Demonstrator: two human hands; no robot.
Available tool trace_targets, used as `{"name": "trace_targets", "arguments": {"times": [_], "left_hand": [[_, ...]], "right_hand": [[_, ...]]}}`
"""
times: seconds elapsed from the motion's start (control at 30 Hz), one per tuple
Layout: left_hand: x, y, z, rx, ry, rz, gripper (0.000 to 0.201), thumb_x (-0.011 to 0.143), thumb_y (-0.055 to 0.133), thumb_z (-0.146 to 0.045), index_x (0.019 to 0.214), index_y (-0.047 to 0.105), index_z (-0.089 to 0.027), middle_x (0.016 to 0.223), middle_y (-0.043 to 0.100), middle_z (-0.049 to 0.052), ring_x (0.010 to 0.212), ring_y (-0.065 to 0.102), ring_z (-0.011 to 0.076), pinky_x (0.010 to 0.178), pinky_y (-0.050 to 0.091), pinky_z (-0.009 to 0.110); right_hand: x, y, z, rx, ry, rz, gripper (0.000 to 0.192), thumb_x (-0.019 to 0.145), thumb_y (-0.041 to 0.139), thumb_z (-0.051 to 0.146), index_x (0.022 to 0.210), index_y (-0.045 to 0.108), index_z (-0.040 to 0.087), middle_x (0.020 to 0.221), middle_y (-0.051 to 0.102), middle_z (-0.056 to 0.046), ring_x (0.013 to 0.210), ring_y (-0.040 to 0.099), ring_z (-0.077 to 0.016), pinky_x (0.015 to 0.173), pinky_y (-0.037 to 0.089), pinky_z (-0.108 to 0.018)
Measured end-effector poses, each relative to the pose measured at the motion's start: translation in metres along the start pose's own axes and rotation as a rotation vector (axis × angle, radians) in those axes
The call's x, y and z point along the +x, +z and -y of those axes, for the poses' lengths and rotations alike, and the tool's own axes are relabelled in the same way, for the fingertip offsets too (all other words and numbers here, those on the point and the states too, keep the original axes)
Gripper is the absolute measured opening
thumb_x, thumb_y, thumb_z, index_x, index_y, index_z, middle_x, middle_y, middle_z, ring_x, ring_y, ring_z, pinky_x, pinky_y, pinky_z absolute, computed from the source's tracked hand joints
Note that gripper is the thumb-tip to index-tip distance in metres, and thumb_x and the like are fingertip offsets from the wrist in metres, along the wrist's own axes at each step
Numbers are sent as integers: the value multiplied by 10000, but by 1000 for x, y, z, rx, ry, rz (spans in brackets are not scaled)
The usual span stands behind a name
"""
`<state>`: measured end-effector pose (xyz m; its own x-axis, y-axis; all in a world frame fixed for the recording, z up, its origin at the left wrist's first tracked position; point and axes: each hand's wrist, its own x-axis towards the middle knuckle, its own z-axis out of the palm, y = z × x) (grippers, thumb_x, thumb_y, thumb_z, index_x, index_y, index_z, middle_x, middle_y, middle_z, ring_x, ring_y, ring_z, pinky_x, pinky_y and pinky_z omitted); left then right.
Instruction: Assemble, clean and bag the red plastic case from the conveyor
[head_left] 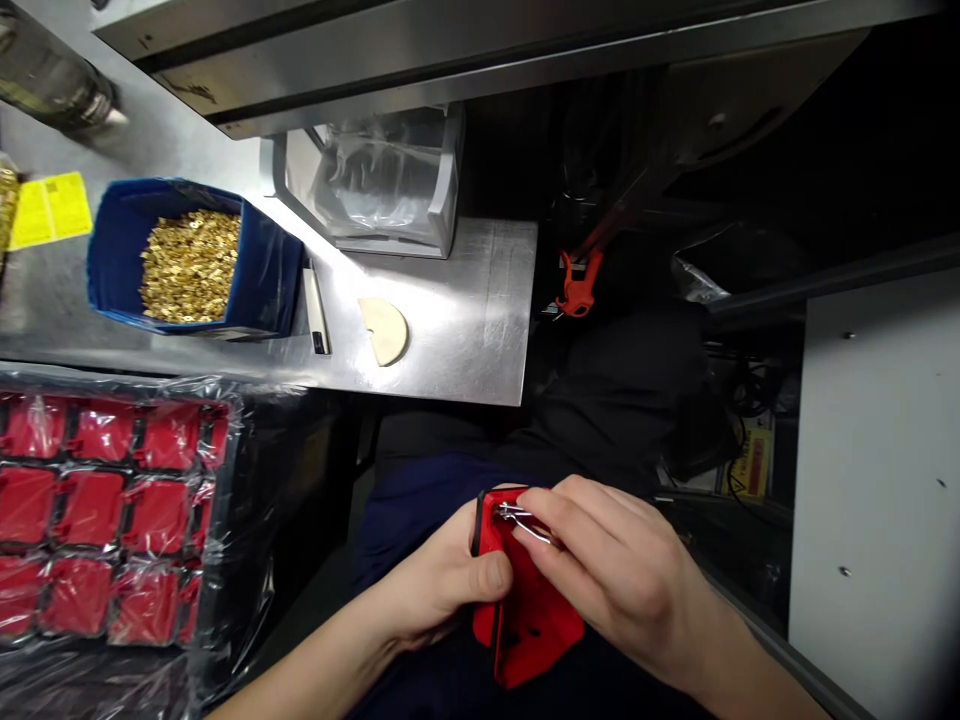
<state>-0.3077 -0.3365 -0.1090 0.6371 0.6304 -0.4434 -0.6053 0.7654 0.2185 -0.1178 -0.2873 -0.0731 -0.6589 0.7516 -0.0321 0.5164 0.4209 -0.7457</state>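
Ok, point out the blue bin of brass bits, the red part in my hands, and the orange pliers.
blue bin [264, 270], head view, on its right wall.
red part [534, 620], head view, on its lower face below the fingers.
orange pliers [579, 285], head view, on the orange handle.

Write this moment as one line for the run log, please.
left hand: holds red part | right hand: fits metal clip | blue bin: brass pieces
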Motion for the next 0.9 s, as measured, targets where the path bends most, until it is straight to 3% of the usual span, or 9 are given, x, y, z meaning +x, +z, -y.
{"name": "trace_targets", "arguments": {"times": [0.37,0.73,0.83,0.9], "left_hand": [[4,-3,0,19,-47,-1,613,786,846,-530,1239,702,-143,1036,765,119,997,735,238,870,508,262],[3,-6,1,2,-54,-17,605,808,836,-506,1273,688,-148,1086,771,139,994,757,261,846,556,290],[2,-8,1,-47,-58,-35,613,795,849,-500,1274,691,-150,1104,777,143,1011,765,259,858,575,284],[0,-10,0,-77,-71,-66,637,766,874,-492,1279,695,-159,1127,779,145,1037,765,257,883,583,283]], "right_hand": [[2,2,3,-117,-39,-41,180,1027,568,135,1169,669,92,847,660,-69,739,616,-188,687,491,-346],[6,2,2,-165,-46,-14,209,1039,558,152,1188,682,72,839,681,-64,732,624,-190,676,499,-359],[6,-1,1,-76,-10,-9,194,1042,561,154,1186,685,117,885,699,-54,779,651,-179,726,520,-337],[9,-4,-5,43,88,-60,175,1043,575,185,1177,687,174,899,687,-30,777,647,-153,717,523,-297]]}}
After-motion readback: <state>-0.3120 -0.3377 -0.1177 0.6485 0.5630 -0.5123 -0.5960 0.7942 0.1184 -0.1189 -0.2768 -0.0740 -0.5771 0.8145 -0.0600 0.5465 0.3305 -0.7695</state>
